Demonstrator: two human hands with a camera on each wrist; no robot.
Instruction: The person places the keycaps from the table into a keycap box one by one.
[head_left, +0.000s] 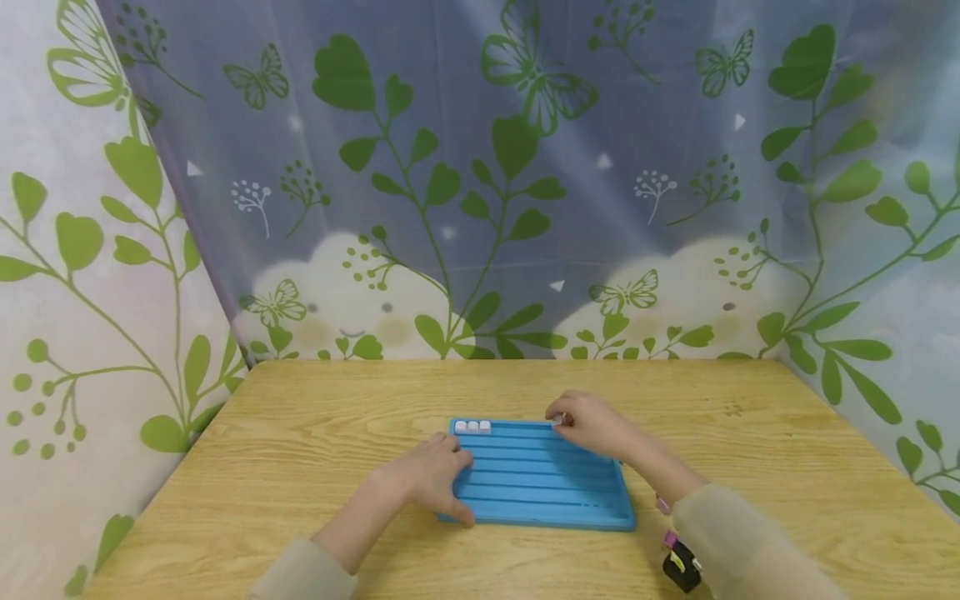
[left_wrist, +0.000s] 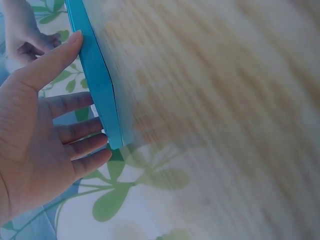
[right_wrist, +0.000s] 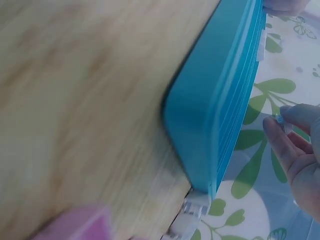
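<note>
A blue ridged tray (head_left: 540,477) lies flat on the wooden table. Three small white keycap-like cubes (head_left: 472,427) sit side by side in the top groove, at its far left corner. My left hand (head_left: 433,475) rests along the tray's left side; in the left wrist view its thumb (left_wrist: 75,39) touches the rim and the other fingertips reach the edge, fairly straight. Over the far right edge, my right hand (head_left: 594,423) pinches a small whitish piece (right_wrist: 281,120) between thumb and fingertips, which cover most of it.
Right of the tray, beside my right sleeve, lie a small black item (head_left: 682,568), a purple piece (head_left: 670,539) and a pink piece (head_left: 663,503). A clear-whitish piece (right_wrist: 192,215) shows by the tray's corner in the right wrist view. A printed curtain (head_left: 465,208) hangs behind the table.
</note>
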